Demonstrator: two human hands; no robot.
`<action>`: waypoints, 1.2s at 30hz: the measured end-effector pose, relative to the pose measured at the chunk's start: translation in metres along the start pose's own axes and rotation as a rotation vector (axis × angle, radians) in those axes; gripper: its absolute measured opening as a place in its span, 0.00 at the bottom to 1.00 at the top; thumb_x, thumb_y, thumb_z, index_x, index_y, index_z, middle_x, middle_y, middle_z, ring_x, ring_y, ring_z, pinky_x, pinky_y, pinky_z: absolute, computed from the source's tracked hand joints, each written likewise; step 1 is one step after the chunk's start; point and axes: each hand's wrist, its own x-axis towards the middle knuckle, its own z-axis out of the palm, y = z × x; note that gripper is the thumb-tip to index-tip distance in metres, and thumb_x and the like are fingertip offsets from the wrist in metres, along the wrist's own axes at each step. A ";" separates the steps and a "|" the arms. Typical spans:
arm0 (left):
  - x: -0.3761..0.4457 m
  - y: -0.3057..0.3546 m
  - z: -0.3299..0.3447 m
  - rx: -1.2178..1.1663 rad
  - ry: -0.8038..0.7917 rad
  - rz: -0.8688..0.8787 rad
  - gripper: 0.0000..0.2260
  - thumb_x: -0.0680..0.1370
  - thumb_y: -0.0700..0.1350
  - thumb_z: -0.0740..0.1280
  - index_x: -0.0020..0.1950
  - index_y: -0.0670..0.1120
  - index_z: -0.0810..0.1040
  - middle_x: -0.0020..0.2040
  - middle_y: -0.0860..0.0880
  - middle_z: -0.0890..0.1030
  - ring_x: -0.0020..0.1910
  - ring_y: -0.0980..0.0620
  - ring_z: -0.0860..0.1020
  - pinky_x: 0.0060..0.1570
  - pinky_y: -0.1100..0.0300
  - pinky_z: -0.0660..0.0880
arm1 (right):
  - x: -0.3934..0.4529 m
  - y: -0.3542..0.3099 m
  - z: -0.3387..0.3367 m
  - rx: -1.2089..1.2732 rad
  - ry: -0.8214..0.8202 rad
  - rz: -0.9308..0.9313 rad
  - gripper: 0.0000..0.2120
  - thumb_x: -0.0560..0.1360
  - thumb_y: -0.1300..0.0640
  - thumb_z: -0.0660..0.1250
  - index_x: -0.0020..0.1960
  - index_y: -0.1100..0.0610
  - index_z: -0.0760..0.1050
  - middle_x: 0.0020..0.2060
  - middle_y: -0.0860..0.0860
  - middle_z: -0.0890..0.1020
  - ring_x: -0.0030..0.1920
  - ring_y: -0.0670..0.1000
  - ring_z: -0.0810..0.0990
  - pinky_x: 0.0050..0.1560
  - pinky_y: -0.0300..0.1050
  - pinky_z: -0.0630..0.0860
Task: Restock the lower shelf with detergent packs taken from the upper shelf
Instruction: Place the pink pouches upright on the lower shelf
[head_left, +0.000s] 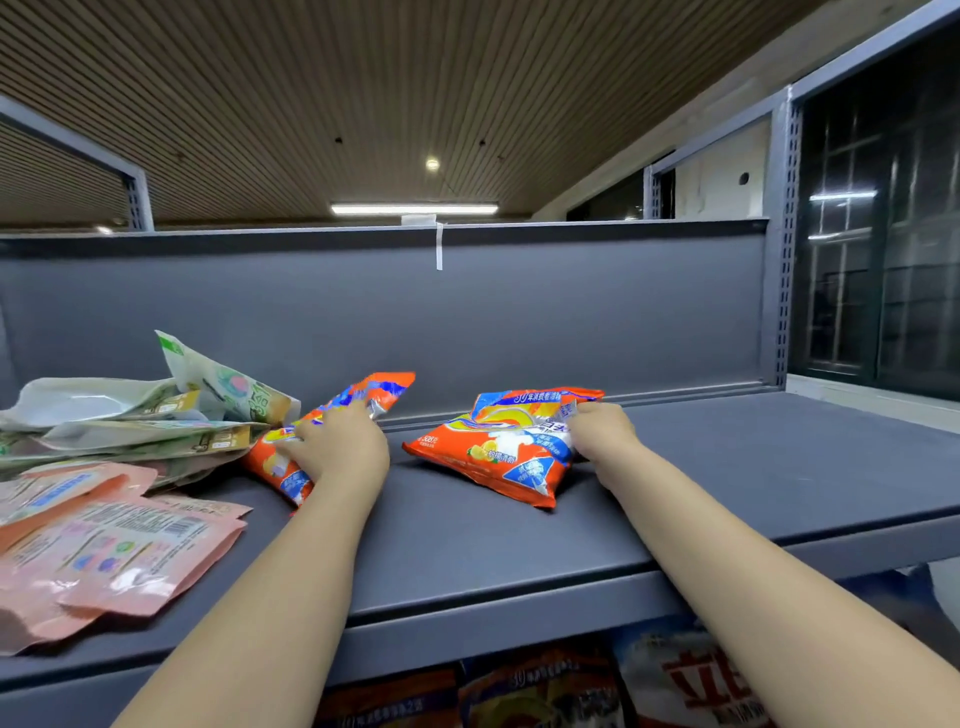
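Forearms reach over the upper shelf front edge, left hand and right hand each with fingers clamped on an orange pack mid-shelf; lifting both straight up should avoid snagging.

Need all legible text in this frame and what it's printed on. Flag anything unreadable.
"30": top band of the right orange pack, gripped by the right hand; the Chinese characters after it are blurred.
"508": its lower-left corner, barely legible.
Left orange pack, under the left hand: print unreadable.
Green pouches: large characters, blurred.
Pink pouches: barcode and small print, too small.
Packs below the shelf: large red characters, cut off.
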 end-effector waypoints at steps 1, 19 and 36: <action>-0.001 -0.002 -0.002 -0.139 0.085 0.020 0.13 0.78 0.41 0.57 0.60 0.49 0.76 0.60 0.41 0.77 0.63 0.36 0.71 0.61 0.46 0.65 | -0.003 0.000 -0.001 0.049 0.026 -0.017 0.09 0.79 0.59 0.60 0.46 0.56 0.79 0.51 0.58 0.80 0.50 0.57 0.78 0.47 0.47 0.76; -0.038 0.029 -0.041 -0.852 0.179 0.069 0.17 0.81 0.52 0.54 0.47 0.46 0.79 0.48 0.41 0.81 0.50 0.38 0.77 0.45 0.53 0.69 | -0.060 0.008 -0.035 0.255 0.630 -0.349 0.09 0.81 0.56 0.55 0.47 0.49 0.73 0.30 0.40 0.73 0.32 0.44 0.71 0.36 0.43 0.62; -0.049 0.075 -0.039 -0.420 -0.216 0.362 0.15 0.77 0.52 0.58 0.58 0.46 0.76 0.59 0.44 0.77 0.59 0.41 0.74 0.54 0.52 0.71 | -0.052 0.017 -0.034 0.359 0.404 -0.356 0.09 0.77 0.60 0.61 0.50 0.52 0.79 0.46 0.51 0.85 0.47 0.53 0.80 0.50 0.49 0.74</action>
